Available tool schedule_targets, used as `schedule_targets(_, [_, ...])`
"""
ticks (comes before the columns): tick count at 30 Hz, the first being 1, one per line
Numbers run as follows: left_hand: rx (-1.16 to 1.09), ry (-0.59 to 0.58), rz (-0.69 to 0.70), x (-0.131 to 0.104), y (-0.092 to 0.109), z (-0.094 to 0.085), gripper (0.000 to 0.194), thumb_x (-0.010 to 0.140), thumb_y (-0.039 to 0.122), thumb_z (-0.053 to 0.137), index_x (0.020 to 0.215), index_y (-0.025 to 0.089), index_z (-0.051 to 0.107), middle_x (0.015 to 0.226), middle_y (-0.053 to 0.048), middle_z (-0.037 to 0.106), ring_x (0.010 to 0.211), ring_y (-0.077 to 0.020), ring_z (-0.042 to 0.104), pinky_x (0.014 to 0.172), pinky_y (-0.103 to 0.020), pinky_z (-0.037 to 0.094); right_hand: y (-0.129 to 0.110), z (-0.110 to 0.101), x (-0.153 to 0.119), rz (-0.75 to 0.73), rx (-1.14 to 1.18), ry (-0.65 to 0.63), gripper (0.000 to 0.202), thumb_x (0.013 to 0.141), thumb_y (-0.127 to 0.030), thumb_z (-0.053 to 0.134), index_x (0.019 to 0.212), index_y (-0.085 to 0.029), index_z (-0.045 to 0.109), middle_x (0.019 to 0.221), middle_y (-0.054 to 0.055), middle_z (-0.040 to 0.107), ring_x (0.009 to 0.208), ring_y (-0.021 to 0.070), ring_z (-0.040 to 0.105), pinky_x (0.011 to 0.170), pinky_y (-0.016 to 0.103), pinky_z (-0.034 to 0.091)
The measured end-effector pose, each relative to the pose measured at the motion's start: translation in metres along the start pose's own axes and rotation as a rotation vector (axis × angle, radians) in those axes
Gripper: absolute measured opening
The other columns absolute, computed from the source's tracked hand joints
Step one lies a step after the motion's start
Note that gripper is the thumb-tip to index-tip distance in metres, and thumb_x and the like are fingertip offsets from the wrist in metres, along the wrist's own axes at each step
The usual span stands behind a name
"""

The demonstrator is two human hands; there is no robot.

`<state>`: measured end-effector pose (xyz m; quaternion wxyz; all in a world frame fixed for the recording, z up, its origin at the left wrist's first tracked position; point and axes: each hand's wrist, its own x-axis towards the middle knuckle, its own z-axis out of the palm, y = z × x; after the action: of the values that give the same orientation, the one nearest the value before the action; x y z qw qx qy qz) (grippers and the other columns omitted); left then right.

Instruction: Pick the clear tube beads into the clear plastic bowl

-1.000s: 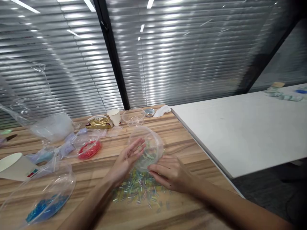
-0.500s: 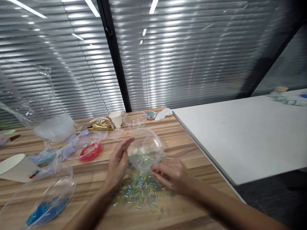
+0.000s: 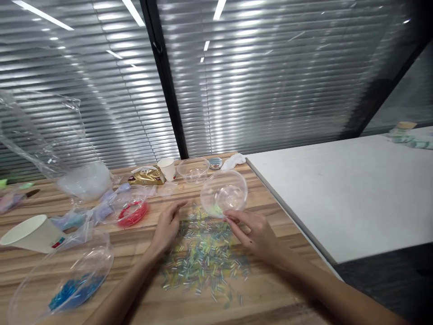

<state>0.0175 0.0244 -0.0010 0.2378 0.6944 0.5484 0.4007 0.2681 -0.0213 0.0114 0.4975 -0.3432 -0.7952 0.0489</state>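
Observation:
My right hand (image 3: 259, 234) pinches the near rim of a clear plastic bowl (image 3: 225, 192), which is tilted and has a few pale green pieces near its lower edge. Many small translucent tube beads (image 3: 206, 253), yellow, green and bluish, lie spread on the wooden table between my forearms. At the left edge of these beads my left hand (image 3: 167, 225) rests on its side, fingers slightly bent and apart from the bowl, with nothing in it.
At the left are a bowl with blue pieces (image 3: 76, 289), a tilted paper cup (image 3: 35, 234), a bowl with red pieces (image 3: 132, 213) and a clear bag (image 3: 84, 180). Behind stand a gold packet (image 3: 145, 176), a paper cup (image 3: 166, 169) and a clear bowl (image 3: 193, 170).
The clear bowl has moved right and away from my left hand, held by my right hand. More beads lie on the table, and far fewer are in the bowl.

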Motion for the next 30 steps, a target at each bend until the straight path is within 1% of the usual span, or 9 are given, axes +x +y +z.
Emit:
schedule_targets(3, [0.161,-0.028,0.034,0.003,-0.004,-0.005,0.039,0.075,0.018,0.041,0.105,0.013,0.065,0.111,-0.01,0.067,0.109,-0.0243,0.058,0.099,-0.044,0.041,0.0,0.004,-0.002,-0.006,0.014,-0.034,0.017,0.089,-0.015,0.048,0.098,-0.014,0.062,0.085,0.006,0.071,0.068,0.0152,0.067,0.062,0.025,0.052])
schedule_targets(7, [0.189,-0.107,0.011,0.004,0.0,-0.007,0.037,0.084,0.029,0.042,0.107,0.012,0.065,0.11,-0.01,0.068,0.104,-0.024,0.061,0.094,-0.041,0.045,-0.002,0.002,-0.002,-0.003,0.021,-0.044,0.017,0.089,-0.015,0.048,0.099,-0.015,0.062,0.086,0.006,0.071,0.069,0.0149,0.067,0.062,0.024,0.052])
schedule_targets(10, [0.223,-0.153,0.071,0.004,0.005,-0.008,0.031,0.085,0.032,0.046,0.098,0.016,0.069,0.103,-0.007,0.07,0.098,-0.0229,0.063,0.09,-0.038,0.046,-0.003,-0.002,0.0,-0.009,0.005,-0.003,0.016,0.089,-0.015,0.05,0.098,-0.015,0.062,0.088,0.006,0.071,0.07,0.0152,0.067,0.063,0.024,0.053])
schedule_targets(13, [0.249,-0.175,0.136,0.004,0.007,-0.008,0.023,0.083,0.028,0.052,0.089,0.018,0.071,0.094,-0.006,0.072,0.089,-0.0213,0.064,0.084,-0.035,0.048,-0.003,-0.003,0.001,-0.019,0.001,0.018,0.015,0.088,-0.014,0.05,0.098,-0.015,0.062,0.089,0.007,0.071,0.071,0.0151,0.067,0.064,0.024,0.052])
schedule_targets(15, [0.262,-0.194,0.155,0.004,0.007,-0.007,0.019,0.081,0.023,0.055,0.086,0.018,0.072,0.09,-0.005,0.072,0.085,-0.0205,0.064,0.081,-0.033,0.049,-0.002,-0.002,0.0,-0.023,0.0,0.004,0.016,0.088,-0.013,0.05,0.098,-0.014,0.062,0.089,0.006,0.071,0.071,0.0149,0.067,0.064,0.024,0.052])
schedule_targets(19, [0.288,-0.229,0.183,0.003,0.006,-0.007,0.019,0.08,0.016,0.055,0.087,0.018,0.072,0.091,-0.006,0.072,0.086,-0.0198,0.063,0.08,-0.032,0.047,0.001,0.003,-0.004,-0.009,-0.002,-0.04,0.017,0.089,-0.014,0.049,0.1,-0.015,0.061,0.09,0.006,0.071,0.072,0.015,0.067,0.065,0.024,0.051])
schedule_targets(22, [0.322,-0.237,0.202,0.003,0.006,-0.008,0.019,0.081,0.015,0.054,0.089,0.018,0.071,0.091,-0.006,0.071,0.085,-0.0199,0.062,0.079,-0.032,0.046,0.002,0.006,-0.005,-0.019,-0.011,-0.05,0.017,0.089,-0.015,0.048,0.099,-0.016,0.062,0.087,0.005,0.07,0.07,0.0149,0.066,0.063,0.025,0.05])
schedule_targets(25, [0.352,-0.22,0.215,0.002,0.004,-0.009,0.019,0.081,0.015,0.053,0.088,0.018,0.071,0.089,-0.007,0.07,0.085,-0.0204,0.06,0.078,-0.032,0.045,0.002,0.007,-0.005,-0.022,-0.018,-0.056,0.017,0.09,-0.015,0.047,0.099,-0.015,0.061,0.083,0.005,0.07,0.067,0.0149,0.066,0.061,0.025,0.05])
schedule_targets(30, [0.391,-0.213,0.246,0.001,0.001,-0.009,0.019,0.083,0.013,0.051,0.088,0.016,0.07,0.086,-0.008,0.068,0.084,-0.0206,0.059,0.078,-0.032,0.045,0.002,0.004,-0.004,-0.033,-0.007,-0.052,0.016,0.089,-0.015,0.048,0.099,-0.015,0.061,0.085,0.005,0.07,0.069,0.015,0.066,0.062,0.024,0.051])
